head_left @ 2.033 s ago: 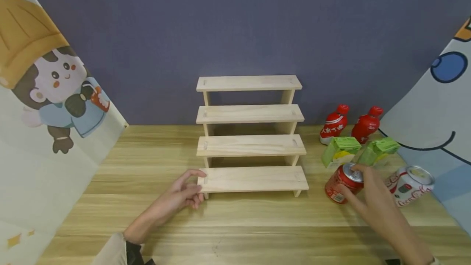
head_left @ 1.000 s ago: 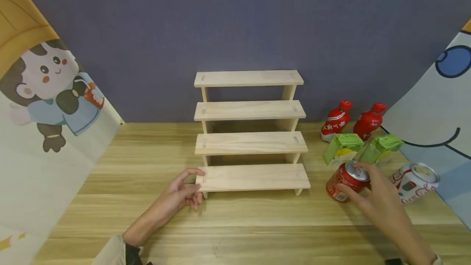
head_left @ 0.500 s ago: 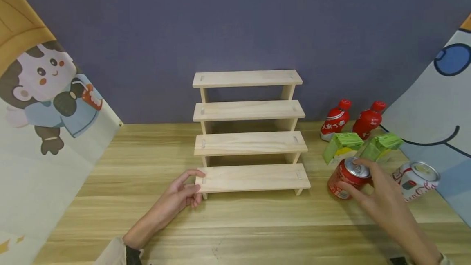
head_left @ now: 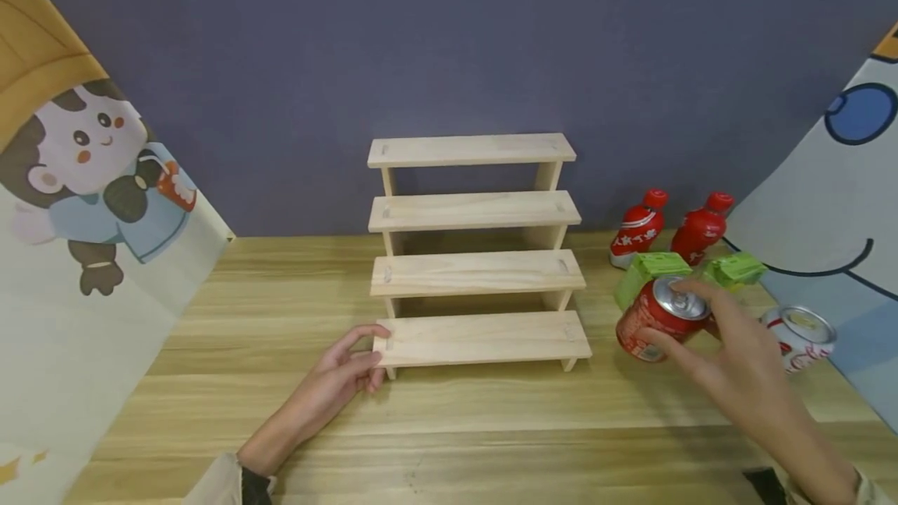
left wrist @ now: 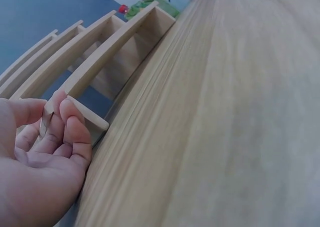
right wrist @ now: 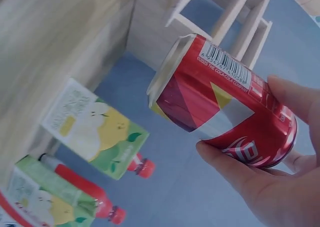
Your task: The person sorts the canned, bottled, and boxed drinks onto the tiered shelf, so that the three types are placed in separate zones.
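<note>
A four-tier wooden rack stands against the back wall in the head view. My left hand pinches the left end of its lowest board; the left wrist view shows thumb and fingers around that board's corner. On the right, my right hand grips a red can around its side and top. In the right wrist view the red can is tilted and raised off the table, thumb and fingers of my hand on opposite sides of it.
Two red bottles stand at the back right, with two green juice boxes before them. A white can is right of my right hand, partly hidden by it. Printed walls flank the wooden table.
The red can has come up off the table in my right hand and now overlaps the nearer green box. My left hand has stayed on the rack's lowest board.
</note>
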The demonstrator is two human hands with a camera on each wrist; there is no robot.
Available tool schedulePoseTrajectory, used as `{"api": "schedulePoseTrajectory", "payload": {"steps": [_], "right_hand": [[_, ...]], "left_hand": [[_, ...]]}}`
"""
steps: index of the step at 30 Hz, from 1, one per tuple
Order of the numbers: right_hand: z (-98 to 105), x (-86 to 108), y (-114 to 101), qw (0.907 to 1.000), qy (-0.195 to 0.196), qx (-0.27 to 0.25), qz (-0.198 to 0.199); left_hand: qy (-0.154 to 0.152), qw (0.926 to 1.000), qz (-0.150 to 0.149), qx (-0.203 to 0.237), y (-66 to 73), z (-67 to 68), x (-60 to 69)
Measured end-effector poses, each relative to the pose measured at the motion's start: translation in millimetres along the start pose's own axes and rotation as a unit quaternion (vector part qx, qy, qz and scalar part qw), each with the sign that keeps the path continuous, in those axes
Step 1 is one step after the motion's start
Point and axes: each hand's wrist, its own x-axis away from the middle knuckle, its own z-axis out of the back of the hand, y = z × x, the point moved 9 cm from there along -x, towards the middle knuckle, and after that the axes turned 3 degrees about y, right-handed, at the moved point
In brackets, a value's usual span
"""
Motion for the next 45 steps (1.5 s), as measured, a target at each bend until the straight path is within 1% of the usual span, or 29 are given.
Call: {"api": "schedulePoseTrajectory", "payload": {"steps": [4,8,15,21,28,31,35,39,45], "right_hand": [[-1,-10.5,-10,1.0000,-0.004,-0.004,0.008],[-5,-20.9,-20,0.9998,-0.006,-0.002,0.017],[-5,-37.9,-41,0.9979,0.002,0.006,0.065],[-6,-51.7,-54,0.9963,0.000,-0.023,0.082],[-7,-67.1,-64,0.9962,-0.001,-0.015,0.086],[-8,-72.6,-68,0.9951,-0.002,-0.029,0.094],[-7,-78.8,-76,0.9923,0.011,-0.041,0.116],[-7,-85.0,-86,0.9903,0.024,-0.047,0.129],[-9,-96.4,-101,0.9876,0.025,-0.065,0.141]], "left_hand": [[0.014,0.9999,0.007,0.001,-2.0,2.0,-0.1],[0.017,0.9998,0.006,0.006,-2.9,2.4,0.9],[0.010,0.9998,0.007,0.015,-4.6,0.6,1.5],[0.018,0.9997,0.011,0.010,-4.4,1.9,1.6],[0.029,0.9995,0.009,-0.002,-2.7,3.2,0.9],[0.030,0.9995,0.007,-0.003,-2.0,3.0,1.0],[0.028,0.9996,0.005,-0.006,-1.0,2.1,1.0],[0.027,0.9996,0.002,-0.010,-0.5,1.3,0.7],[0.031,0.9994,-0.003,-0.017,-0.4,0.4,-0.5]]}}
